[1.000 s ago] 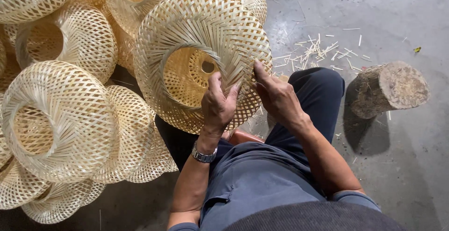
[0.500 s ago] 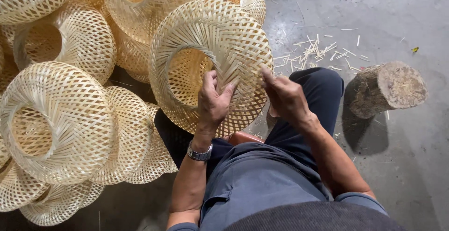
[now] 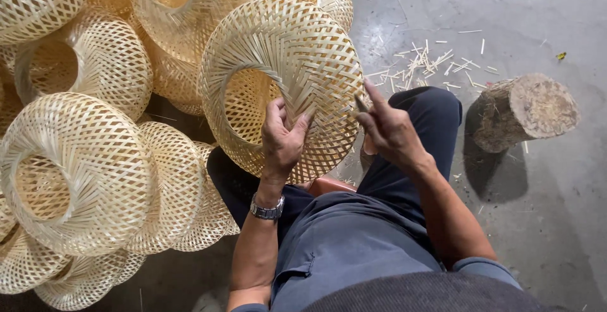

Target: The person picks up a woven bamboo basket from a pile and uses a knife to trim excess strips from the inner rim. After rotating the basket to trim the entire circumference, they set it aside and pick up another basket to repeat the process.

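Your left hand has its grip closed on the pale round woven bamboo shade: thumb and fingers pinch the weave at the lower edge of its open mouth, fingertips curled into the lattice. A silver metal wristwatch sits on that wrist, below the grip.

Your right hand is just to the right of that grip, against the outer weave of the same shade. Index finger points up along the strips; the other fingers are loosely curled. A thin dark sliver shows at the fingertips, too small to tell whether the hand pinches it, so that grip cannot be judged.

The shade stands tilted, held above your dark blue trousered knees, mouth turned to the left of the grip and toward you.

Left of the left grip, well apart, a heap of similar pale woven bamboo shades lies on the grey concrete floor, several touching one another. More of them stack behind the held shade.

Right of the right grip, near your knee, a short cut wooden log stump lies on the floor. Above it, scattered pale bamboo splinters litter the concrete.
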